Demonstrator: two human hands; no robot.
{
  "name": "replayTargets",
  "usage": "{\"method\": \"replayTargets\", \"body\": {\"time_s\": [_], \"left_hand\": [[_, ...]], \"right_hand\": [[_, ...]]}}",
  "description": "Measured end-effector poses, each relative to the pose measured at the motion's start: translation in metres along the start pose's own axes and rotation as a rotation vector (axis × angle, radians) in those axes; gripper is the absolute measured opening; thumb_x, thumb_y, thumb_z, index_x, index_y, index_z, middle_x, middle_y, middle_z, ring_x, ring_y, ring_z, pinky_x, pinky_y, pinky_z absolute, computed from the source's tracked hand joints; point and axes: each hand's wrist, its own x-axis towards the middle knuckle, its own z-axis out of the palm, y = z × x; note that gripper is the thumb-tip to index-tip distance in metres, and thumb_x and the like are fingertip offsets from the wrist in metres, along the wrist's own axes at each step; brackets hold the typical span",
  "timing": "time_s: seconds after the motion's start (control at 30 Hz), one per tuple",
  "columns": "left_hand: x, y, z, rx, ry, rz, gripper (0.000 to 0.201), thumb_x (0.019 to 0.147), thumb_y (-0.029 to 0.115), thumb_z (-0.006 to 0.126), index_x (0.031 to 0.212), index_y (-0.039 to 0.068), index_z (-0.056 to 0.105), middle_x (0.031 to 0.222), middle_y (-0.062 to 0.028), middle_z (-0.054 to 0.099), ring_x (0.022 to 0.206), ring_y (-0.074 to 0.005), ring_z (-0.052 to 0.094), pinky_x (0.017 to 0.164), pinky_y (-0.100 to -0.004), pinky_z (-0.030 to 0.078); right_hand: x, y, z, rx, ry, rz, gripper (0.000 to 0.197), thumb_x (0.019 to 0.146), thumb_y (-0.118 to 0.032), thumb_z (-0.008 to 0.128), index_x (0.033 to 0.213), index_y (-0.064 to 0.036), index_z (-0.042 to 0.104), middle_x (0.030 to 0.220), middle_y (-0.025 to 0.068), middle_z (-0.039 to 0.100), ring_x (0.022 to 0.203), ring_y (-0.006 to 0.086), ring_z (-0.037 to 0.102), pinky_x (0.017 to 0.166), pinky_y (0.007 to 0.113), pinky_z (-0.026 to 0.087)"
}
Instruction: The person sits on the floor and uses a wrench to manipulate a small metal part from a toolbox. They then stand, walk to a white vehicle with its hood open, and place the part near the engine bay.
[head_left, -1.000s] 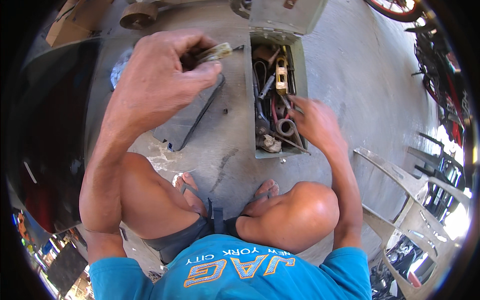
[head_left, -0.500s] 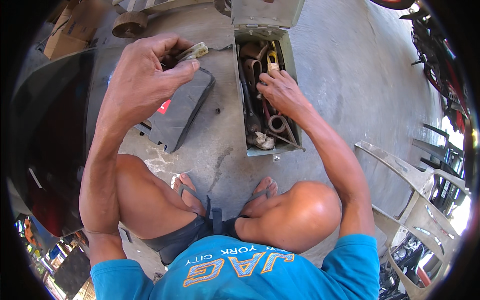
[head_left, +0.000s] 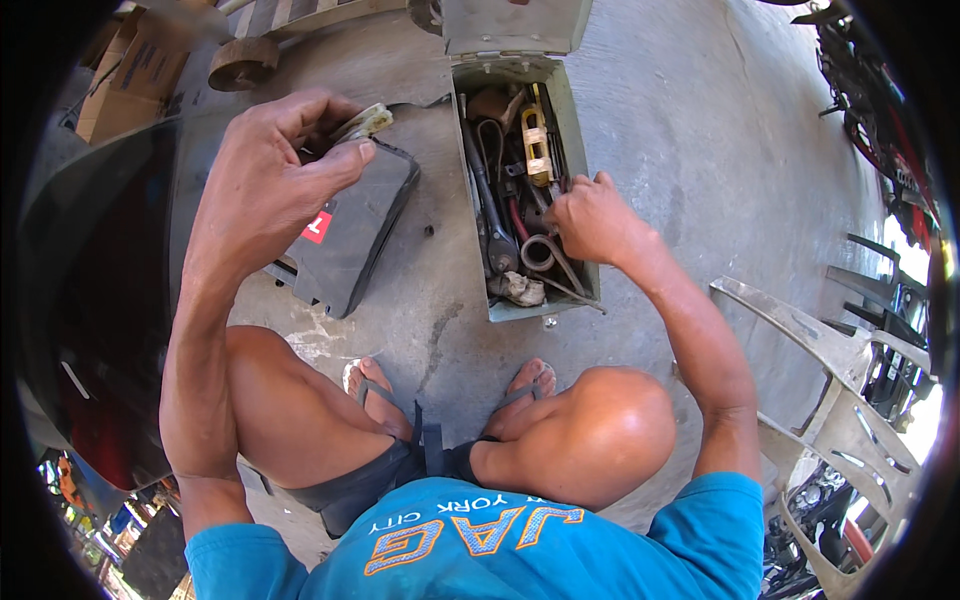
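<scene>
My left hand [head_left: 275,175] is raised at the left, with a small flat pale-yellow piece [head_left: 372,122] pinched between thumb and fingers. Below that hand lies a dark grey plastic case [head_left: 355,225] with a red label. A green metal toolbox [head_left: 578,130] stands on the floor with its lid [head_left: 515,28] swung back. Over the toolbox's right wall, my right hand [head_left: 600,222] has its fingers curled down among the tools; whatever they grip is hidden. Just beyond its fingertips lies a yellow tool wrapped with pale tape [head_left: 538,150]. A coiled metal rod [head_left: 540,253] and a crumpled whitish rag [head_left: 520,289] lie nearer me.
A dark glossy panel [head_left: 95,300] fills the left side. At the lower right stands a beige plastic chair [head_left: 780,315], and motorcycle parts [head_left: 870,140] line the far right. A cardboard box [head_left: 135,75] and a round wheel [head_left: 243,63] sit at the back left.
My right hand has shifted right and toward me inside the toolbox, leaving the yellow taped tool in plain sight. My left hand still holds the pale piece.
</scene>
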Motion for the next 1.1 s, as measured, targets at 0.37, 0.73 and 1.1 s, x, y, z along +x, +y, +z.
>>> {"method": "replayTargets", "body": {"time_s": [0.37, 0.73, 1.1], "left_hand": [[0.016, -0.002, 0.012, -0.067, -0.014, -0.018, 0.029, 0.089, 0.015, 0.072, 0.110, -0.005, 0.069, 0.086, -0.0024, 0.068, 0.078, -0.0060, 0.057, 0.074, -0.0247, 0.048], [0.022, -0.014, 0.011, -0.054, -0.022, -0.058, 0.027, 0.090, 0.015, 0.072, 0.109, -0.005, 0.068, 0.088, -0.0009, 0.067, 0.082, -0.0055, 0.057, 0.076, -0.0236, 0.047], [0.020, -0.015, 0.008, -0.048, -0.001, -0.095, 0.027, 0.090, 0.012, 0.072, 0.112, -0.003, 0.068, 0.095, -0.0018, 0.069, 0.087, -0.0066, 0.060, 0.082, -0.0230, 0.047]], "right_hand": [[0.103, 0.005, 0.015, -0.067, 0.668, -0.171, 0.043, 0.080, -0.013, 0.072, 0.122, -0.0240, 0.067, 0.131, 0.0053, 0.058, 0.118, 0.0310, 0.053, 0.097, 0.057, 0.041], [0.104, 0.024, 0.003, -0.168, 0.525, -0.205, 0.030, 0.092, -0.018, 0.061, 0.117, -0.0326, 0.068, 0.130, -0.0025, 0.055, 0.123, 0.0278, 0.049, 0.103, 0.059, 0.036], [0.096, 0.024, 0.010, 0.043, 0.600, -0.217, 0.025, 0.092, -0.016, 0.062, 0.116, -0.0219, 0.065, 0.149, 0.0029, 0.046, 0.136, 0.0309, 0.044, 0.108, 0.059, 0.035]]}}
